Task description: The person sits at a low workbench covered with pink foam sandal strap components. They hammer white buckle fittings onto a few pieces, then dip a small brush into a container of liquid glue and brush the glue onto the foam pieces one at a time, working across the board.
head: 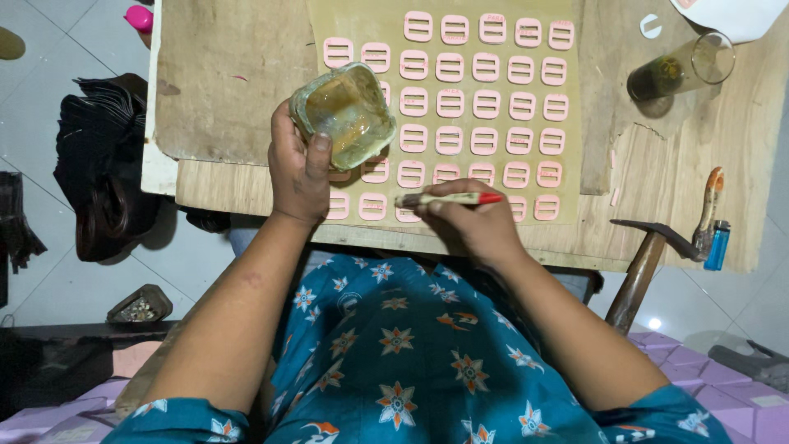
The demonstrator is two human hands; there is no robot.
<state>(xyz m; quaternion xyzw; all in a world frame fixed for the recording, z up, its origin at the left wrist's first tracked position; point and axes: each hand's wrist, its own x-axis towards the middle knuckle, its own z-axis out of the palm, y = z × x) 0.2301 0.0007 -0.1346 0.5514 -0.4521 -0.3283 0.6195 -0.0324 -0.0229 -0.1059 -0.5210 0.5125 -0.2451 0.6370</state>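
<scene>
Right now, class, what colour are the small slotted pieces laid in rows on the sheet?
Pale pink: the slotted pieces show best in the head view, on a tan sheet.

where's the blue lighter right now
In the head view, the blue lighter lies at the wooden board's right edge, beside the hammer.

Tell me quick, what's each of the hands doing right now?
Left hand: closed around a clouded jar.
Right hand: closed on a brush handle.
</scene>
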